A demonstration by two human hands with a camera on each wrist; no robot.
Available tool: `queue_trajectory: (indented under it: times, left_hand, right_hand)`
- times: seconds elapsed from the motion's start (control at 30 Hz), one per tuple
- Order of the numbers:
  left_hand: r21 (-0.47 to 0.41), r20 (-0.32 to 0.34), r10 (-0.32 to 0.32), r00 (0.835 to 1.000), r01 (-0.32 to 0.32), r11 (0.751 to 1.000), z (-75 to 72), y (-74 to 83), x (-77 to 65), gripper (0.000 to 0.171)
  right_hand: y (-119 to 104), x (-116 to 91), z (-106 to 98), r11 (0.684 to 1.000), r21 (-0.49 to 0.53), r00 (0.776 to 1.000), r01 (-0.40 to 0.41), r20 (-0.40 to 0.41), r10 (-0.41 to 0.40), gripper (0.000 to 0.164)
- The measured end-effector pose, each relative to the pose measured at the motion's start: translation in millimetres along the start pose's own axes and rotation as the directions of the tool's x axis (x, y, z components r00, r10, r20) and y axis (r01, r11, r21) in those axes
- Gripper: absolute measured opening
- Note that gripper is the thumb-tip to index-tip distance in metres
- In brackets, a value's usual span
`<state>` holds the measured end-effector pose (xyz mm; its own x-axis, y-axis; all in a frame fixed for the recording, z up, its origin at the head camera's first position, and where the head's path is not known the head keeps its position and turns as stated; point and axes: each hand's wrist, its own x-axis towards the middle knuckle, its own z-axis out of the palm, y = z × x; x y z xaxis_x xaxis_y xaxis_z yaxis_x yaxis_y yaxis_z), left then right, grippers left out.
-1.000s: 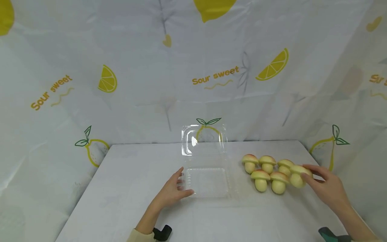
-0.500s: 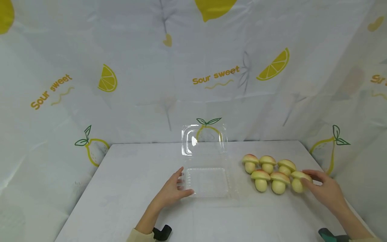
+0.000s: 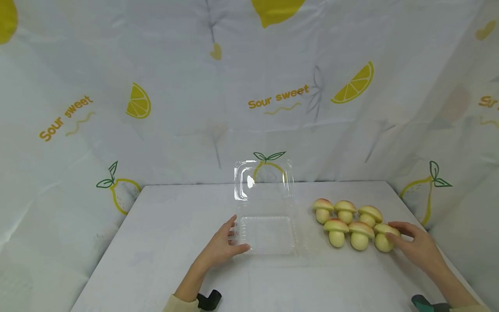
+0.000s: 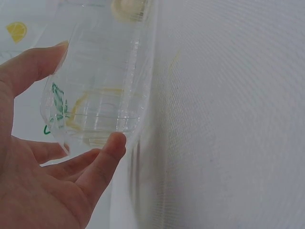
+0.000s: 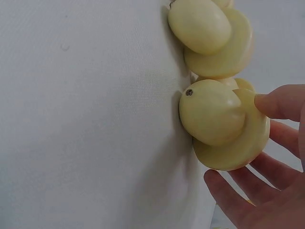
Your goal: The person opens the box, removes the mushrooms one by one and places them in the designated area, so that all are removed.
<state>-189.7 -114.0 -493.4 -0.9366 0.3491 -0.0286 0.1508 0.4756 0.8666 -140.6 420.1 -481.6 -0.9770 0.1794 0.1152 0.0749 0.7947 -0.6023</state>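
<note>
My left hand point(image 3: 223, 245) holds the near-left side of a clear plastic clamshell box point(image 3: 267, 236), whose lid point(image 3: 263, 180) stands raised behind it. In the left wrist view, thumb and fingers lie on opposite sides of the box wall point(image 4: 105, 62). On the right, my right hand point(image 3: 418, 247) holds a pale yellow-green toy mushroom point(image 3: 383, 242) at its cap, the thumb on one side. This toy mushroom point(image 5: 212, 112) rests on the table with its round stem facing the right wrist camera. Some fingertips are behind the cap.
Several more toy mushrooms point(image 3: 336, 234) with reddish tinged caps stand close together in two rows, left of the right hand. The white table point(image 3: 156, 242) has a back edge meeting a hanging white cloth point(image 3: 187, 108) printed with lemons and lettering.
My right hand has lowered its toy mushroom onto the table, at the right end of the front row. The left hand and the plastic box have stayed where they were.
</note>
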Motion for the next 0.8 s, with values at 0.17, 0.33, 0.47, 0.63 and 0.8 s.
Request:
queue_trajectory:
  times: [0.17,0.33,0.47,0.63,0.8]
  left_hand:
    - [0.012,-0.001,0.010,1.000,-0.010,1.000,-0.2,1.9,0.2,0.103]
    - [0.010,0.003,0.014,1.000,-0.014,1.000,0.8,1.7,0.4,0.102]
    - [0.004,0.007,0.011,1.000,-0.011,1.000,1.5,0.8,0.3,0.102]
    - [0.013,0.002,0.020,1.000,-0.020,1.000,0.8,2.6,-0.3,0.101]
    - [0.013,-0.001,0.014,1.000,-0.014,1.000,1.4,2.1,0.5,0.100]
  right_hand:
    - [1.7,-1.2,-0.3,0.998,-0.014,0.998,0.063,-0.017,-0.063,0.054]
    - [-0.1,-2.7,0.4,0.995,-0.022,0.995,0.095,-0.021,-0.095,0.051]
    - [-1.5,-4.4,-0.8,0.994,-0.040,0.995,0.099,-0.021,-0.100,0.052]
    - [-6.8,-8.6,-4.3,0.985,-0.100,0.988,0.141,-0.051,-0.147,0.048]
    - [-16.2,-14.6,-7.7,0.974,-0.136,0.979,0.181,-0.072,-0.192,0.045]
